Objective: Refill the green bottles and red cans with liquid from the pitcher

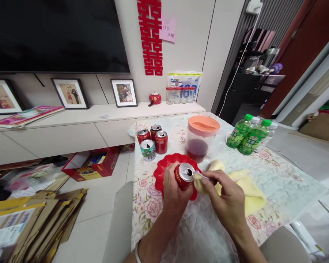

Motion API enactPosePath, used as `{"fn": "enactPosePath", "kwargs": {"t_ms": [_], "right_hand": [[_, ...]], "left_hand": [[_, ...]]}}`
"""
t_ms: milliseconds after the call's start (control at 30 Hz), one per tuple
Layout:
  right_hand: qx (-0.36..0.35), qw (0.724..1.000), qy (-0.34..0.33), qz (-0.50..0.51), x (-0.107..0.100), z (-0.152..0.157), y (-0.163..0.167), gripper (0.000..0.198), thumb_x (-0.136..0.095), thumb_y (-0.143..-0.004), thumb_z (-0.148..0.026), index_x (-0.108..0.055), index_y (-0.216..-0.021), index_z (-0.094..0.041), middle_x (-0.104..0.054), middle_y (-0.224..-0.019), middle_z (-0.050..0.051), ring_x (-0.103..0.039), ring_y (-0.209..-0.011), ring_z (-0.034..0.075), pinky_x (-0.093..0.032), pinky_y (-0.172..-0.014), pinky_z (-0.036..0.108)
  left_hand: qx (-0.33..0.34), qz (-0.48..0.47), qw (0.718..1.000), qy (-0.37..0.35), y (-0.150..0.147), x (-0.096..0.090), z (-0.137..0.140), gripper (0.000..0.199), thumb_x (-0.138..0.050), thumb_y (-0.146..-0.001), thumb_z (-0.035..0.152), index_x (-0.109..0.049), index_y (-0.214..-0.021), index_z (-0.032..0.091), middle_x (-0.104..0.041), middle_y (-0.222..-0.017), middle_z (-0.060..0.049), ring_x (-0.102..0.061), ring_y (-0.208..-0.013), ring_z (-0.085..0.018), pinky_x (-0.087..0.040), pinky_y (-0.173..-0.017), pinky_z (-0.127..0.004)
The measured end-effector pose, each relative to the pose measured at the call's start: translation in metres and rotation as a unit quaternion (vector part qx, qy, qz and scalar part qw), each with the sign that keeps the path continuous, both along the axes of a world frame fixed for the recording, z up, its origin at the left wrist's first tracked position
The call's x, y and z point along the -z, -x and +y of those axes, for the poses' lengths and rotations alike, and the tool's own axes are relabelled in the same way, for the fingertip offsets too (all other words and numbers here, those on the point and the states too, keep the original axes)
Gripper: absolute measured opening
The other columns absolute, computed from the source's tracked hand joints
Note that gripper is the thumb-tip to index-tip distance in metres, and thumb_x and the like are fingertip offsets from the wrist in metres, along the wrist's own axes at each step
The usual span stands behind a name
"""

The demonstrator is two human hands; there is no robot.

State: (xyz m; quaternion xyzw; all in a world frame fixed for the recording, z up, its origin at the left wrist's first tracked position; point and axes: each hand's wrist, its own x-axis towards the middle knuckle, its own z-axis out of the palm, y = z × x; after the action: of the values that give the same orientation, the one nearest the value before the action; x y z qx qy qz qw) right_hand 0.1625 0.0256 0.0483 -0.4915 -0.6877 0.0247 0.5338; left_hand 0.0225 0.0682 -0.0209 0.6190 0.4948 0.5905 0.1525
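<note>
My left hand [175,191] is wrapped round a red drink can [185,176], held over a red scalloped plate [167,162]. The can's top faces up and its mouth is open. From the right, my right hand [226,193] pinches a corner of a yellow cloth [248,188] against the can's rim. The rest of the cloth lies bunched on the table behind that hand. Beyond the plate stand several more opened cans, some of them red [161,143] and one a green-and-white can [148,150].
A clear tub with an orange lid [203,124] holds dark liquid behind the plate. Green-capped bottles [253,137] stand at the right on the floral tablecloth [150,204]. Flattened cardboard [48,219] and a red box [94,166] are on the floor at left.
</note>
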Motion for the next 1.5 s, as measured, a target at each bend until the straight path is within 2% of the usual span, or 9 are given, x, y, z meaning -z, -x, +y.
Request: {"fn": "enactPosePath", "kwargs": {"t_ms": [100, 300, 633, 900, 1000, 1133, 1267, 1400, 1500], "right_hand": [[-0.036, 0.999, 0.027, -0.012, 0.001, 0.004, 0.007, 0.006, -0.064, -0.098, -0.017, -0.069, -0.097, -0.021, -0.068, -0.083, 0.000, -0.062, -0.071, 0.013, -0.047, -0.064, 0.025], [0.000, 0.992, 0.114, -0.057, -0.002, 0.019, 0.009, 0.012, -0.060, -0.093, -0.021, -0.066, -0.082, -0.020, -0.065, -0.075, 0.002, -0.060, -0.066, 0.016, -0.045, -0.062, 0.029], [0.006, 0.991, 0.116, -0.062, -0.010, 0.043, 0.011, 0.008, -0.056, -0.090, -0.020, -0.063, -0.085, -0.020, -0.066, -0.078, 0.003, -0.058, -0.067, 0.017, -0.043, -0.065, 0.030], [-0.041, 0.989, 0.133, -0.059, -0.010, 0.029, -0.001, 0.017, -0.058, -0.093, -0.026, -0.066, -0.079, -0.020, -0.067, -0.077, 0.003, -0.061, -0.069, 0.017, -0.045, -0.066, 0.029], [-0.077, 0.980, 0.184, -0.027, -0.010, 0.022, -0.011, 0.018, -0.061, -0.094, -0.029, -0.068, -0.079, -0.021, -0.064, -0.068, -0.001, -0.056, -0.059, 0.014, -0.043, -0.057, 0.026], [-0.103, 0.950, 0.269, 0.121, -0.001, 0.020, -0.025, 0.019, -0.073, -0.087, -0.035, -0.070, -0.075, -0.020, -0.059, -0.061, -0.002, -0.050, -0.055, 0.013, -0.036, -0.049, 0.024], [-0.069, 0.944, 0.224, 0.232, 0.015, 0.022, -0.022, 0.027, -0.070, -0.092, -0.045, -0.070, -0.090, -0.019, -0.065, -0.072, 0.001, -0.054, -0.058, 0.014, -0.042, -0.050, 0.025], [-0.071, 0.936, 0.168, 0.300, 0.027, 0.020, -0.010, 0.028, -0.064, -0.097, -0.047, -0.066, -0.099, -0.020, -0.069, -0.081, 0.004, -0.060, -0.061, 0.015, -0.048, -0.053, 0.025], [-0.101, 0.941, 0.130, 0.296, 0.028, 0.018, -0.006, 0.024, -0.068, -0.095, -0.044, -0.071, -0.102, -0.022, -0.072, -0.098, 0.007, -0.069, -0.084, 0.020, -0.058, -0.071, 0.030]], "left_hand": [[-0.008, 0.015, 1.000, -0.015, -0.002, 0.002, 0.000, 0.059, -0.077, -0.080, 0.032, -0.050, -0.132, 0.021, -0.066, -0.122, -0.014, -0.066, -0.117, -0.035, -0.054, -0.102, -0.055], [-0.027, 0.013, 1.000, -0.003, -0.004, 0.002, -0.001, 0.051, -0.074, -0.083, 0.035, -0.054, -0.129, 0.022, -0.067, -0.122, -0.014, -0.066, -0.116, -0.035, -0.052, -0.101, -0.053], [-0.021, 0.008, 1.000, -0.003, -0.005, 0.001, -0.002, 0.056, -0.073, -0.073, 0.021, -0.055, -0.127, 0.021, -0.068, -0.119, -0.013, -0.067, -0.113, -0.037, -0.054, -0.097, -0.055], [0.012, -0.003, 1.000, 0.014, -0.001, -0.004, -0.003, 0.054, -0.077, -0.074, 0.024, -0.054, -0.123, 0.022, -0.068, -0.117, -0.012, -0.068, -0.110, -0.033, -0.055, -0.097, -0.052], [0.033, -0.033, 0.998, 0.042, 0.001, -0.004, -0.003, 0.060, -0.080, -0.072, 0.026, -0.054, -0.125, 0.022, -0.068, -0.120, -0.012, -0.067, -0.115, -0.034, -0.053, -0.102, -0.053], [0.035, -0.106, 0.988, 0.103, 0.004, -0.010, -0.002, 0.063, -0.080, -0.070, 0.024, -0.052, -0.127, 0.021, -0.067, -0.121, -0.012, -0.067, -0.115, -0.031, -0.053, -0.103, -0.050], [0.092, -0.176, 0.966, 0.164, 0.009, -0.026, -0.004, 0.065, -0.081, -0.070, 0.028, -0.051, -0.127, 0.022, -0.069, -0.120, -0.010, -0.069, -0.113, -0.030, -0.055, -0.102, -0.047], [0.215, -0.235, 0.931, 0.176, 0.010, -0.037, -0.008, 0.073, -0.087, -0.072, 0.043, -0.050, -0.132, 0.024, -0.070, -0.125, -0.009, -0.070, -0.115, -0.031, -0.058, -0.099, -0.044], [0.283, -0.254, 0.905, 0.192, 0.007, -0.042, -0.011, 0.081, -0.086, -0.074, 0.054, -0.046, -0.139, 0.025, -0.070, -0.127, -0.011, -0.070, -0.116, -0.033, -0.059, -0.097, -0.044]]}}
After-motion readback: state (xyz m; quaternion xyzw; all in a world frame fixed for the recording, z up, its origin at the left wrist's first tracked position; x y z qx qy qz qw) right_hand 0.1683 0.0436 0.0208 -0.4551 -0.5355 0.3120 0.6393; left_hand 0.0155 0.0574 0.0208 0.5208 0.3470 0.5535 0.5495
